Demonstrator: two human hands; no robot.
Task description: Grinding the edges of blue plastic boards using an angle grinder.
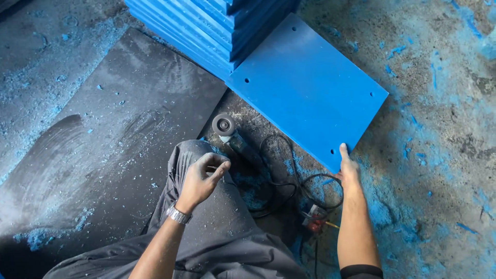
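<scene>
My right hand (348,168) grips the near corner of a flat blue plastic plate (305,88) with small drilled holes, thumb on top of the plate. The plate lies on the floor and leans against a stack of similar blue plates (217,26). My left hand (202,178) rests on my knee in grey trousers, fingers loosely curled, and I cannot see anything in it. An angle grinder (230,135) lies on the floor just past my knee, disc facing up, its black cord (289,178) looped between my hands.
A dark rubber mat (108,150) covers the floor at left, dusted with blue shavings. The concrete floor (439,155) at right is strewn with blue plastic chips. A red plug connector (315,223) sits by my right forearm.
</scene>
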